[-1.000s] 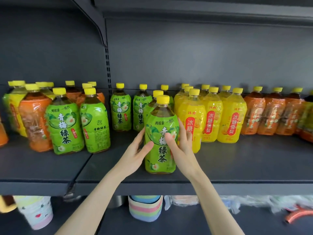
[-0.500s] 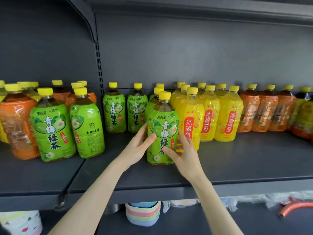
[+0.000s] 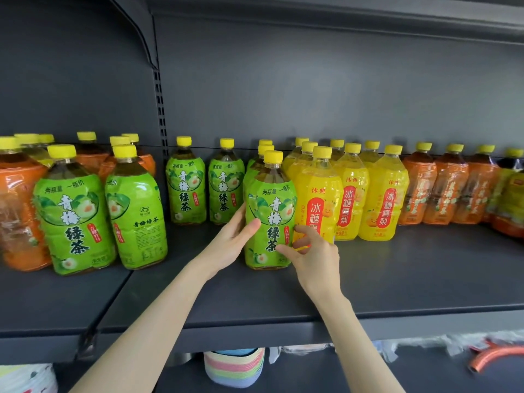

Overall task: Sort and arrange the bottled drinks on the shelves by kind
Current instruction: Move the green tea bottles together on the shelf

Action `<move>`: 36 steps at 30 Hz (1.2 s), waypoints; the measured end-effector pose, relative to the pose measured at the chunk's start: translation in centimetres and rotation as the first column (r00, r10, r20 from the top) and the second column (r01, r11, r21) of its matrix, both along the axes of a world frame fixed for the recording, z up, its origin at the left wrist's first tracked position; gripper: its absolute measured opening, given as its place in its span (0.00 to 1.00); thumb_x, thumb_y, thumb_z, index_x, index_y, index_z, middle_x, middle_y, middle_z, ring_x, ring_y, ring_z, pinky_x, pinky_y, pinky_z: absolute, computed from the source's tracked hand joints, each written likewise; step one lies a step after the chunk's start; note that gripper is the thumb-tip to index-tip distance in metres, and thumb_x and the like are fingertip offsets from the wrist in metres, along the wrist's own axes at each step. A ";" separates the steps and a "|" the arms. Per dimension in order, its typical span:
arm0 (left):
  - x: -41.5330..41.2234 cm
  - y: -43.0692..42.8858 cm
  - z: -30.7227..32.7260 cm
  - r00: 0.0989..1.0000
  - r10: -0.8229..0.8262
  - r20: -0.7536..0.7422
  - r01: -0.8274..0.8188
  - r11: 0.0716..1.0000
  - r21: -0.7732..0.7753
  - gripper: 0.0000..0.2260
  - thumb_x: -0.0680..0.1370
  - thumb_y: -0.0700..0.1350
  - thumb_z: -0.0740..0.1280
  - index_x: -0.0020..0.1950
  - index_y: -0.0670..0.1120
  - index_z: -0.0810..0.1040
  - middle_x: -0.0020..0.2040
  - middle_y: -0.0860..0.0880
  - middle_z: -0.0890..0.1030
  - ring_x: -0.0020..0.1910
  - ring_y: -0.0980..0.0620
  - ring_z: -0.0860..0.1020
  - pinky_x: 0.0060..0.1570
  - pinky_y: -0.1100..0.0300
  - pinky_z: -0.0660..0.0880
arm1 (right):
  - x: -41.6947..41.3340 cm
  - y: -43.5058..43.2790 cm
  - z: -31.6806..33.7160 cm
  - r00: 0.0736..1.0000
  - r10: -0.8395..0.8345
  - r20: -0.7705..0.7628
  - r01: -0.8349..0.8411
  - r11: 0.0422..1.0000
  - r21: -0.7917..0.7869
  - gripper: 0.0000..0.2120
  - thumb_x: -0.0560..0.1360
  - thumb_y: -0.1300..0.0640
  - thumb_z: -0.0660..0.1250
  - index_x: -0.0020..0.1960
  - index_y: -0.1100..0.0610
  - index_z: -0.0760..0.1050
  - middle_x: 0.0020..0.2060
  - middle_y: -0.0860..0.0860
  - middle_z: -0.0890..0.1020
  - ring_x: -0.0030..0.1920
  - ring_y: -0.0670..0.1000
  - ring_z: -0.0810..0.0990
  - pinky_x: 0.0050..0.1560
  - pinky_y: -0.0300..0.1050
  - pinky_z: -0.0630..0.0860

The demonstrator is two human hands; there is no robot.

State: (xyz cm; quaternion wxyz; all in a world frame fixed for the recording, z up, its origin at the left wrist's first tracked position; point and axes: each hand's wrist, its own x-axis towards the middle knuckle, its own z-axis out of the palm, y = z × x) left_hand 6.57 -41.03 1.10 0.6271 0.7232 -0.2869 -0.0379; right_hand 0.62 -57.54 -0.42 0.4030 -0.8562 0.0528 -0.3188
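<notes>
Head view | green tea bottle (image 3: 269, 211) slid back, now fronting green column (image 3: 266, 150) (yellow bottles (image 3: 323, 199) alongside) | left hand (image 3: 232, 242) and right hand (image 3: 314, 256) grip it | kind grouped

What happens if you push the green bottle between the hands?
Probably heavy: the green bottle looks full up to its neck. Being tall with a narrow top, it may tip if pushed high; a low push likely slides it. Its glossy wrap could be slippery.
</notes>
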 end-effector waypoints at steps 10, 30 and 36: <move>0.5 -0.3 -0.1 0.998 0.021 -0.061 -0.024 0.999 -0.043 0.33 0.73 0.57 0.63 0.76 0.56 0.55 0.71 0.59 0.67 0.65 0.65 0.68 0.62 0.64 0.68 | 0.8 -0.1 -0.5 1.000 0.002 0.017 -0.002 1.000 0.019 0.15 0.69 0.50 0.76 0.48 0.60 0.80 0.41 0.54 0.85 0.41 0.51 0.82 0.43 0.42 0.77; 0.2 -0.2 0.4 0.990 0.125 0.063 -0.136 0.966 0.218 0.37 0.73 0.69 0.55 0.77 0.56 0.47 0.75 0.57 0.60 0.71 0.59 0.62 0.72 0.54 0.58 | 0.1 0.4 -0.4 0.998 -0.003 -0.060 -0.006 0.990 -0.140 0.14 0.74 0.48 0.70 0.48 0.61 0.79 0.41 0.55 0.84 0.42 0.56 0.81 0.41 0.46 0.76; -3.2 1.7 1.5 0.921 0.275 0.276 -0.374 0.824 0.426 0.21 0.79 0.54 0.61 0.70 0.49 0.69 0.59 0.49 0.79 0.54 0.54 0.77 0.54 0.64 0.69 | -1.6 0.4 0.8 0.993 0.062 -0.104 -0.087 0.963 -0.254 0.12 0.77 0.51 0.66 0.55 0.57 0.78 0.49 0.54 0.83 0.47 0.55 0.81 0.44 0.45 0.76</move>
